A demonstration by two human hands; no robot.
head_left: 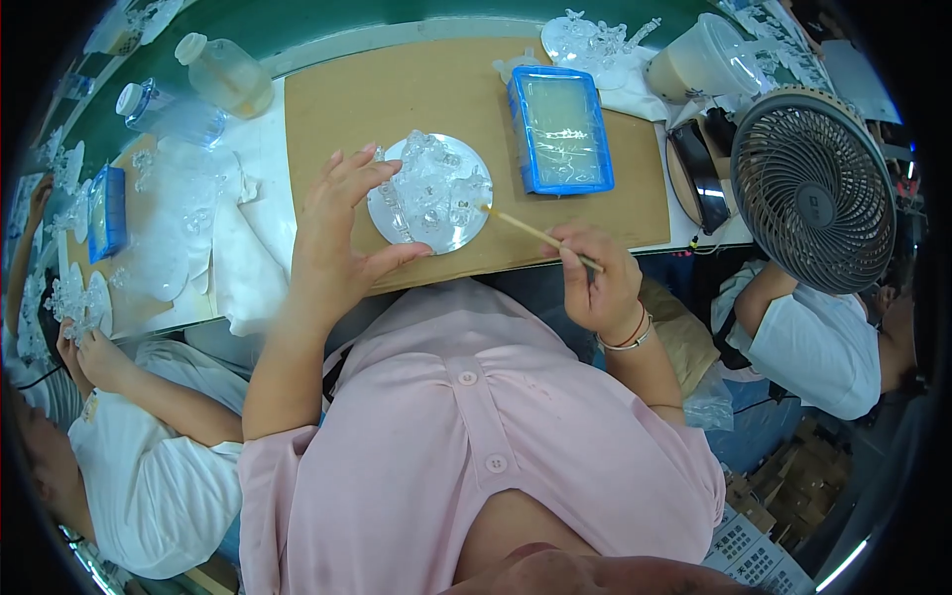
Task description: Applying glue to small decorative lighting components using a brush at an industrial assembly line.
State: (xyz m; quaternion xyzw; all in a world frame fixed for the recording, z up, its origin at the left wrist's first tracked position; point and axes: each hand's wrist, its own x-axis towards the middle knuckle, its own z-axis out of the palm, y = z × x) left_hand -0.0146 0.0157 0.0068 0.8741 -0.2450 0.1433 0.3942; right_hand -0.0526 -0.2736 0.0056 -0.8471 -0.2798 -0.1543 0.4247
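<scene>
A round white disc (464, 234) lies on a brown board in front of me, with clear moulded plastic pieces (432, 183) clustered on it. My left hand (347, 223) spans the disc's left side, its thumb at the near rim and its index finger at the upper left, steadying it; the other fingers are spread. Between thumb and forefinger, my right hand (601, 276) pinches a thin wooden-handled brush (535, 233). The brush tip meets the clear pieces at the disc's right side.
Behind the disc stands a blue-rimmed tray (523, 149) under clear film. A black fan (813, 193) and a plastic tub (699, 59) are at the right; two bottles (226, 74) stand far left. Co-workers sit on both sides, one handling clear pieces (84, 302).
</scene>
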